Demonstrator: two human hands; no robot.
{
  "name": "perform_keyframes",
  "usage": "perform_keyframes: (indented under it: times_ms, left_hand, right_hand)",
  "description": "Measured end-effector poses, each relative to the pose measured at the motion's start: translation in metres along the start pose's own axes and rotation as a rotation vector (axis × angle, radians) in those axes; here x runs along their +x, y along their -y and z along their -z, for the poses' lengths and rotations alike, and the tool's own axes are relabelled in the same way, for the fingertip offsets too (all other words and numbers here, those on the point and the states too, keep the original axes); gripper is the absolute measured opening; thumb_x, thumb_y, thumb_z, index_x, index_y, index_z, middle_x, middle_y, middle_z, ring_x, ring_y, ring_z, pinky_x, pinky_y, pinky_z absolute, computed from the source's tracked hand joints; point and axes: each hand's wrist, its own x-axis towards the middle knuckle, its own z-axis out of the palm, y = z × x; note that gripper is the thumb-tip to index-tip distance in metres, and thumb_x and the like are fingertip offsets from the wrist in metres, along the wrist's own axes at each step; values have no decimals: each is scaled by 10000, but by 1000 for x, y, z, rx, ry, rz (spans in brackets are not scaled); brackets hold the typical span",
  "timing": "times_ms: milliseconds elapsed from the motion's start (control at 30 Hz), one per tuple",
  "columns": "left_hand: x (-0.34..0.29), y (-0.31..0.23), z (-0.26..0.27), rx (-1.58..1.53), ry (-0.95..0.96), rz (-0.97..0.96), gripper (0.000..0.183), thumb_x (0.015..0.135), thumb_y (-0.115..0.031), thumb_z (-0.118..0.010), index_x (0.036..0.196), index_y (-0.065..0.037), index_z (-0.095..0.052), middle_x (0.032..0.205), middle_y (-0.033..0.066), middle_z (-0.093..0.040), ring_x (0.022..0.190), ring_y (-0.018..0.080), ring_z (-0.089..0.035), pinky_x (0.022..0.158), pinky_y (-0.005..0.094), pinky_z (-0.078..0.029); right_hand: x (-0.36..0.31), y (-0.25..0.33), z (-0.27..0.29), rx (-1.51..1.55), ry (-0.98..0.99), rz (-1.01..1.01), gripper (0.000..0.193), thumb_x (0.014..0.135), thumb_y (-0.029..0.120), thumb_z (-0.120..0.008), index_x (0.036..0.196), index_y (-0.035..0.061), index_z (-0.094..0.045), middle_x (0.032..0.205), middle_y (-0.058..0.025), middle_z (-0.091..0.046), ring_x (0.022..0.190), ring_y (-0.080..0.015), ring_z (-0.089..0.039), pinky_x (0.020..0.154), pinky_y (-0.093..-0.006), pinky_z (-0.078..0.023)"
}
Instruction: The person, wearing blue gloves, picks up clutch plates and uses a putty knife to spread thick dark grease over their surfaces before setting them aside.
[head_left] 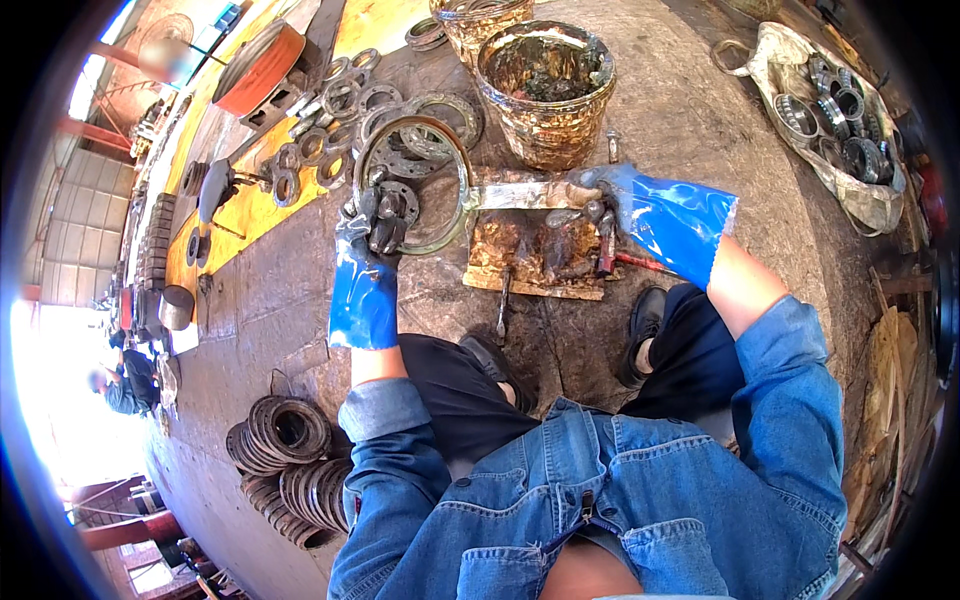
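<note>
My left hand (368,260), in a blue rubber glove with dark, greasy fingers, is closed around the lower left of a large metal ring (464,165). The ring is held up and tilted. My right hand (655,215), gloved in blue too, grips the brown handle of a flat scraper-like tool (505,196). The tool's pale, shiny end meets the ring's right side. Below it lies a grease-stained wooden block (535,245). A screwdriver-like tool (505,300) rests against its front edge, and a red-handled tool (645,262) lies at its right.
Beyond my hands stands a grimy bucket (550,130), with another bucket (485,22) behind. Many rings and flanges (375,97) lie far left. Stacked rings (290,425) sit near left. A white sack (790,50) at right holds bearing rings. Another person (130,385) is far left.
</note>
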Motion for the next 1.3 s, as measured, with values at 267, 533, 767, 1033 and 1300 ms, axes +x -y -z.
perform_keyframes:
  times_ms: [267, 533, 767, 1033, 1300]
  left_hand:
    - [0, 4, -8, 52, -60, -164, 116, 907, -175, -588, 867, -96, -513, 663, 37, -537, 363, 86, -355, 363, 253, -297]
    - [0, 0, -20, -31, -67, -200, 57, 916, -103, -583, 927, -47, -586, 649, 25, -527, 448, 99, -400, 430, 233, -325]
    - [28, 7, -10, -200, -266, -225, 228, 910, -211, -589, 1091, -72, -596, 1061, 138, -659, 841, 267, -629, 709, 392, -560]
    - [29, 7, 18, -261, -229, -214, 369, 941, -282, -540, 1255, -88, -529, 1259, 117, -590, 1118, 300, -573, 940, 479, -485]
    - [36, 6, 11, -177, -281, -190, 349, 958, -254, -519, 1236, -42, -528, 1203, 161, -607, 1014, 290, -615, 789, 390, -545]
  right_hand:
    - [15, -41, 10, 259, 338, 50, 267, 950, 209, -520, 997, -39, -608, 753, -120, -622, 603, -262, -636, 501, -406, -542]
    - [-29, -56, -50, 893, 417, -251, 118, 901, 156, -579, 824, 66, -571, 668, -49, -560, 586, -130, -578, 449, -240, -456]
    - [-45, -84, -66, 1114, 624, -438, 240, 917, 288, -515, 728, 143, -547, 655, 2, -507, 573, -135, -502, 546, -345, -435]
    - [-53, -45, -54, 980, 728, -357, 193, 886, 355, -581, 817, 176, -604, 601, 75, -547, 559, -91, -530, 585, -325, -404]
    - [32, 58, 2, -753, -629, 600, 373, 928, 324, -509, 1160, 46, -599, 813, -108, -685, 728, -223, -656, 649, -409, -503]
